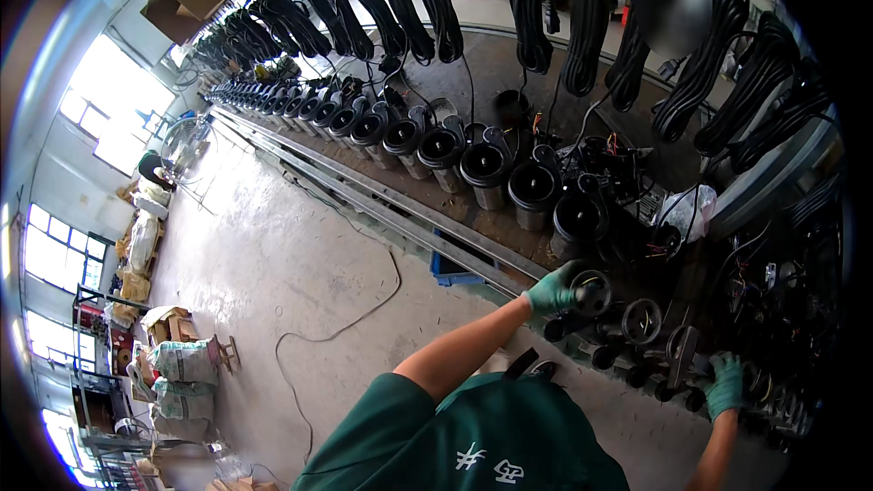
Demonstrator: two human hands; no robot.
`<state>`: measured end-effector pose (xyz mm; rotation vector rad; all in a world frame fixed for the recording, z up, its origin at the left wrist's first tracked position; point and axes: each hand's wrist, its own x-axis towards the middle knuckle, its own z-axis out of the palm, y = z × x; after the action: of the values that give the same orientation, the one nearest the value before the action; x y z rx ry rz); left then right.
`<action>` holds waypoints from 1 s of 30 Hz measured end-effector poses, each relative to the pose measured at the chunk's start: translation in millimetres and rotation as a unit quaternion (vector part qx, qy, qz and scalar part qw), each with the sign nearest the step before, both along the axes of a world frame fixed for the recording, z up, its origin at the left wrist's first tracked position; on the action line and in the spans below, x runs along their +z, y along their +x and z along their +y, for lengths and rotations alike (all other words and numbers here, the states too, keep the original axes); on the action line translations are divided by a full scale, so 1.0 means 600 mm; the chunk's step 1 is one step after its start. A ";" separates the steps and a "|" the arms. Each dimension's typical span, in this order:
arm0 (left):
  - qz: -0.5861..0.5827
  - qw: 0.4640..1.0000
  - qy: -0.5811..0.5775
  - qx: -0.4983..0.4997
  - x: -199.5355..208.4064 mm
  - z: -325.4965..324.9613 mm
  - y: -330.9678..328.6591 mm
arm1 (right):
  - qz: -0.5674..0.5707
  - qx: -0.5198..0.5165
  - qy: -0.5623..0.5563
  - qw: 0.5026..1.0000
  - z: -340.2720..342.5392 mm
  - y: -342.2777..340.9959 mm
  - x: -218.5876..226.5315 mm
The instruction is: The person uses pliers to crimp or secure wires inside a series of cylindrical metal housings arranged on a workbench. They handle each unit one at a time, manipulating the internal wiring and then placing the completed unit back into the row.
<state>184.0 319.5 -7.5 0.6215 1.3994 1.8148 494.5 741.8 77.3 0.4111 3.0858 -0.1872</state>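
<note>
Near the bench's front edge, my left hand, in a green glove, has its fingers closed at the side of a round black housing with a ring-shaped open end. Farther right, my right hand, gloved the same way, curls its fingers at the row of dark cylindrical parts; what lies under the fingertips is hidden. Between the hands stand another black housing with wires inside and a grey part with a flat bar.
A long row of black cylinders with open tops runs along the bench to the far left. Bundled black cables hang above it. A blue crate sits below the bench edge. Sacks and a long cord lie on the floor.
</note>
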 end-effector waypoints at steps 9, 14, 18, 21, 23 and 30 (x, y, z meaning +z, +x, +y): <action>0.146 0.970 -0.186 0.055 -0.023 0.013 0.042 | 0.141 0.022 -0.164 0.976 -0.202 -0.069 0.121; 0.121 0.989 -0.065 0.060 -0.044 0.041 0.030 | -0.069 0.204 -0.307 0.927 -0.388 -0.210 0.095; 0.115 0.989 -0.037 0.086 -0.060 0.073 -0.013 | -0.235 0.132 -0.205 0.941 -0.486 -0.292 0.019; 0.058 0.988 -0.138 0.042 -0.045 0.116 -0.045 | -0.208 0.043 -0.170 0.962 -0.511 -0.328 -0.046; 0.069 0.987 -0.138 0.048 -0.091 0.143 -0.067 | -0.156 -0.008 -0.163 0.974 -0.515 -0.343 -0.085; 0.050 0.986 -0.152 0.048 -0.086 0.187 -0.102 | -0.146 -0.016 -0.140 0.979 -0.477 -0.380 -0.060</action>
<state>122.8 431.4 -58.9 0.4973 1.7581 1.6143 266.8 455.5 41.4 0.4301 2.7130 -0.5061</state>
